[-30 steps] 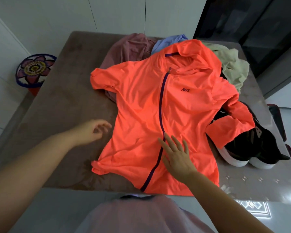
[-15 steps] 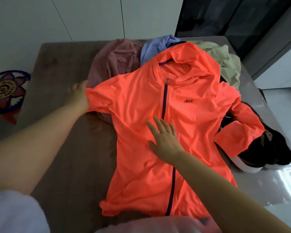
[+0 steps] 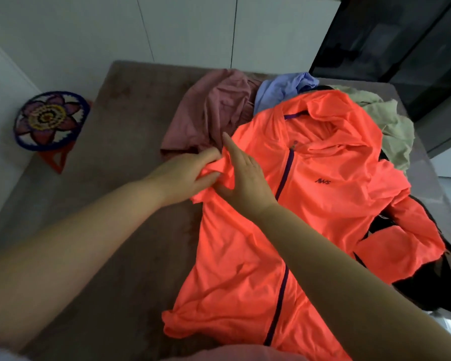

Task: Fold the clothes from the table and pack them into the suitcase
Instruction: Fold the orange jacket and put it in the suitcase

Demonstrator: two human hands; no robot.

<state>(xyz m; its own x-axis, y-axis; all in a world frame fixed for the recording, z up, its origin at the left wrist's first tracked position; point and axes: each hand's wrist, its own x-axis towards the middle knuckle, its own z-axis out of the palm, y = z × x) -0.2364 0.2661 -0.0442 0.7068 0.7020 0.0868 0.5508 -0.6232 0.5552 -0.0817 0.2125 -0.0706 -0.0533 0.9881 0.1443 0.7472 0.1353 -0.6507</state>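
**Sleeve gathered in, no suitcase in sight**

The left hand [image 3: 185,175] pinches the bunched end of the near sleeve [image 3: 214,166], fingers and thumb curled round the cloth. The right hand [image 3: 245,175] lies flat beside it, fingers straight and pressing the shoulder of the orange jacket [image 3: 323,204], as if to mark the fold line.

The jacket is spread front-up on the brown table [image 3: 115,178], zip closed and hood crumpled at the top. Its other sleeve [image 3: 401,243] is doubled over a dark item [image 3: 440,287] that I cannot identify.

The fabric looks thin, light and slick. It should crease easily but probably slides and springs open, so each fold likely needs a palm on it. Good places to hold are the cuff, the shoulder seam and the hem corners — not the loose middle.

Behind it lie a pink garment [image 3: 219,113], a blue garment [image 3: 284,87] and a pale green garment [image 3: 391,126], all unfolded. A flower-patterned stool [image 3: 50,118] stands off the table's left edge.

No container shows; the suitcase is out of view, so what it holds cannot be told.
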